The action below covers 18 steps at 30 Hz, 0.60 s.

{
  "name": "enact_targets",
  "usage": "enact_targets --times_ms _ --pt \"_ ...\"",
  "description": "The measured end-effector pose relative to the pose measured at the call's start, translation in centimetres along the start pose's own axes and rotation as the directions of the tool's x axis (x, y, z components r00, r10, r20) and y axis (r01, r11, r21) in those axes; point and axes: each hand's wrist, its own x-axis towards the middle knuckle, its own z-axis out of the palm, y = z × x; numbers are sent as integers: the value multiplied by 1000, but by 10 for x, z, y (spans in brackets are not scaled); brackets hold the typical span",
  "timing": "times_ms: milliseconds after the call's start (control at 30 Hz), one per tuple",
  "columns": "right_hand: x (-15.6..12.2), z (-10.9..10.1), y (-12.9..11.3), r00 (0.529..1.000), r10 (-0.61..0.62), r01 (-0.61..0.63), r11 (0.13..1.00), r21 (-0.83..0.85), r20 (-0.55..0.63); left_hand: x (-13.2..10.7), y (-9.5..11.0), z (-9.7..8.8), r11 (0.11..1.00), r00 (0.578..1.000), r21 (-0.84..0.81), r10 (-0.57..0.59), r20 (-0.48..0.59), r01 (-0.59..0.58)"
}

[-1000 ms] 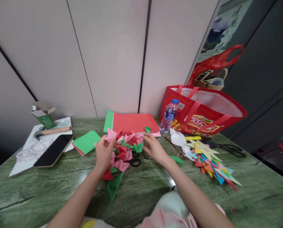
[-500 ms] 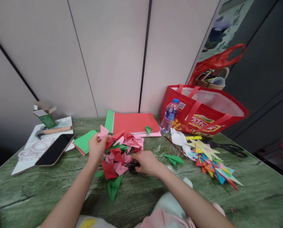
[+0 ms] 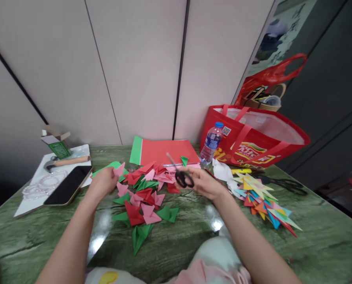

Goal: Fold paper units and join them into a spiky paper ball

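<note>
Pinched in my left hand (image 3: 103, 183) is a folded pink paper piece (image 3: 119, 169), held above the green paper sheets (image 3: 106, 170). My right hand (image 3: 203, 182) grips small scissors with black handles (image 3: 184, 178), raised over the table with the blades pointing up and away. Between my hands lies a flower-like cluster of folded paper: red pieces (image 3: 134, 214), pink pieces (image 3: 150, 214) and green leaf-shaped pieces (image 3: 140, 236). More red and pink folded pieces (image 3: 146, 170) are heaped just behind it.
Red and green paper sheets (image 3: 166, 150) lie at the back, beside a water bottle (image 3: 211, 142) and a red bag (image 3: 252, 138). On the right are a multicoloured folded-paper strand (image 3: 264, 201) and black scissors (image 3: 285, 184). A phone (image 3: 69, 185) and hammer (image 3: 69, 161) lie left.
My right hand has lifted the scissors off the cluster and moved right. My left hand has moved left and down with the pink piece. A green leaf on the cluster's right is now uncovered.
</note>
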Motion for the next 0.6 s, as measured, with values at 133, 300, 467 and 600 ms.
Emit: enact_targets --times_ms 133,300,467,600 --pt "-7 -38 7 884 89 -398 661 -636 -460 2 -15 -12 980 958 122 -179 222 155" --pt "-13 -61 30 762 144 -633 366 -682 -631 1 -20 5 968 887 82 -251 387 238" --pt "-6 -52 35 720 171 -693 212 -689 -672 -11 -1 18 963 852 -118 -152 500 242" --pt "-14 -55 24 696 219 -717 151 -681 -684 -15 2 0 929 810 -272 -48 585 251"
